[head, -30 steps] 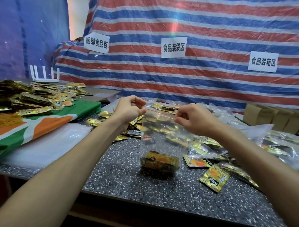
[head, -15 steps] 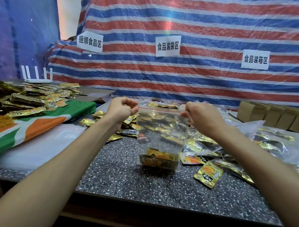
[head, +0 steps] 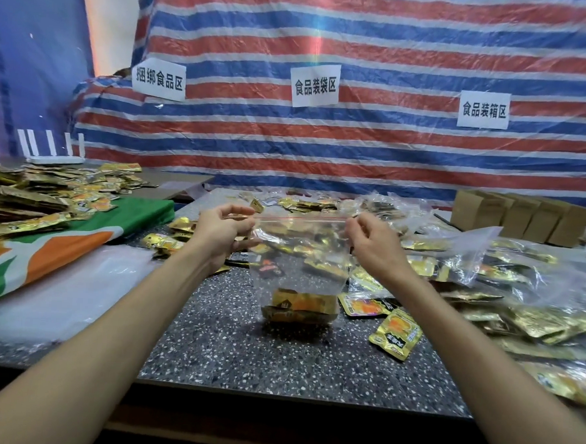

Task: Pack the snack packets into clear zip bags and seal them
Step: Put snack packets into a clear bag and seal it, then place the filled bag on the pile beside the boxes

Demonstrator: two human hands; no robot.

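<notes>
A clear zip bag (head: 298, 255) with a red zip strip along its top hangs upright over the speckled table (head: 245, 354). My left hand (head: 222, 234) pinches its top left corner and my right hand (head: 373, 243) pinches its top right corner, so the strip is stretched straight between them. A few gold and orange snack packets (head: 301, 309) lie in the bottom of the bag, which rests on the table. Loose gold packets (head: 396, 330) lie just to the right of it.
Filled clear bags and loose packets (head: 504, 274) cover the right side. Brown cardboard boxes (head: 520, 216) stand at the back right. At left, a green, orange and white cloth (head: 59, 242), a white plastic sheet (head: 63, 295) and heaps of gold packets (head: 34, 193).
My hands have moved apart along the top of the bag, the right one going right, and the zip strip now runs taut and straight between them.
</notes>
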